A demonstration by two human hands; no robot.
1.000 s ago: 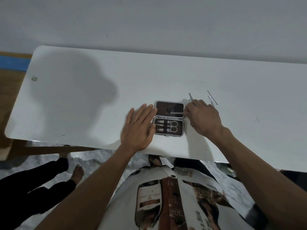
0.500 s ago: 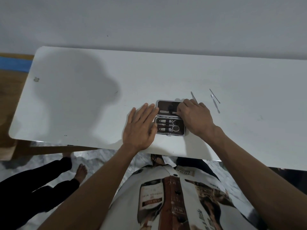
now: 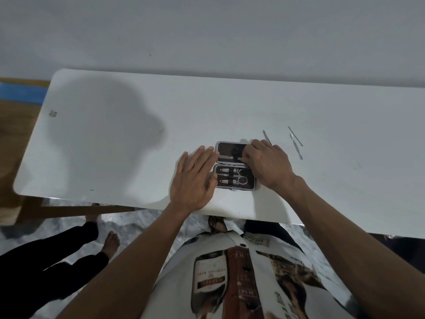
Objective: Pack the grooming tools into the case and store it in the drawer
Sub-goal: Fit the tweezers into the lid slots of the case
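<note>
presently the open case (image 3: 234, 166) is found lying near the front edge of the tabletop (image 3: 115, 134). it is steadied at its left side by the left hand (image 3: 195, 178), fingers extended flat and together. a thin tool is pinched in the right hand (image 3: 266, 164) over the far half, judged for insertion. three loose tools (image 3: 296, 146) are noted to the right.

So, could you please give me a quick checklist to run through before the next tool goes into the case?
1. Case lies open on the table: ok.
2. Left hand flat beside the case, steadying it: ok.
3. Right hand has seated its tool in the far half: cannot tell, fingers cover it.
4. Scissors strapped in the near half: ok.
5. All tools packed: not ok, three thin tools lie loose to the right.
6. Drawer ready: cannot tell, none visible.
</note>
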